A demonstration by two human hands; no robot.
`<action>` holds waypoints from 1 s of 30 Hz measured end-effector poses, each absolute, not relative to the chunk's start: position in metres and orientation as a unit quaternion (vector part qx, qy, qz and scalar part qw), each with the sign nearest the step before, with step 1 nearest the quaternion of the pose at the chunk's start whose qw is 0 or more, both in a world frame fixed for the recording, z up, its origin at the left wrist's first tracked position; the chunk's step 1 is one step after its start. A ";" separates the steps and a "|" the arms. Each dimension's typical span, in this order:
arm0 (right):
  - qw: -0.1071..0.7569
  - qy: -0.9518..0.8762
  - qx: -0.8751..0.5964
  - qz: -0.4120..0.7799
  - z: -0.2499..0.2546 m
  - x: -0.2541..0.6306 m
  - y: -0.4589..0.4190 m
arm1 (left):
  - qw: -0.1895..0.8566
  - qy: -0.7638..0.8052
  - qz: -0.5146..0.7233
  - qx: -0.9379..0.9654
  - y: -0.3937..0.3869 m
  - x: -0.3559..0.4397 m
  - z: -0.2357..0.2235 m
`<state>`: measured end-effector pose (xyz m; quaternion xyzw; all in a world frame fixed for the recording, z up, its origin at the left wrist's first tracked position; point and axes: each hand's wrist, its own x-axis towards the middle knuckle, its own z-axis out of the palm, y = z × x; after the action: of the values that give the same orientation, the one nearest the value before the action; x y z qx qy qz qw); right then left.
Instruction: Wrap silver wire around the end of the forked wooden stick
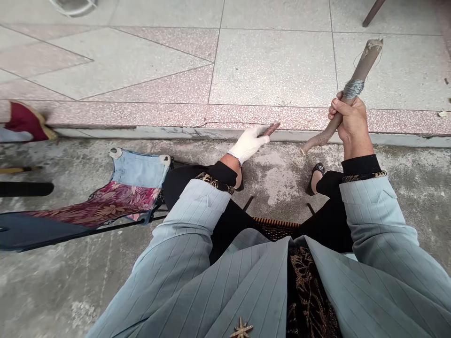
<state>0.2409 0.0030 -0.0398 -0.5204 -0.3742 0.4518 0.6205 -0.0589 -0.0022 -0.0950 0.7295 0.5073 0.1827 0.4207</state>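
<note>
My right hand [352, 117] is wrapped round a crooked wooden stick [364, 63], raised above the step's edge. A coil of thin grey wire [353, 89] is wound about the stick just above my fist, and loose wire strands loop near its upper end. The stick's lower end bends toward the left. My left hand [250, 142], in a white glove with brownish fingertips showing, reaches over the step's edge. Its fingers are stretched out, and no held object can be made out. Beside them runs a thin dark line [229, 123], a wire or a crack; I cannot tell which.
A raised tiled step [275, 70] lies ahead, above rough concrete ground [105, 281]. At left stands a folding chair [123, 197] with patterned fabric. Another person's red shoe [26, 123] is at the far left. A dark leg of furniture [372, 13] shows at top right.
</note>
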 end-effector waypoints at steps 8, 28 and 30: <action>0.595 -0.451 -0.482 0.459 -0.037 0.225 0.004 | 0.179 0.487 -0.087 0.850 0.000 -0.056 -0.104; 0.714 -0.241 -0.555 0.352 -0.023 0.295 -0.005 | 0.658 0.407 0.299 0.558 -0.001 -0.076 -0.121; 0.720 -0.255 -0.542 0.350 -0.023 0.297 -0.006 | 0.647 0.439 0.291 0.552 0.000 -0.074 -0.136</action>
<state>0.2973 -0.0057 -0.0232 -0.5416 -0.2549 0.3504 0.7204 -0.0738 0.0003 -0.1361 0.5517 0.4391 0.2912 0.6465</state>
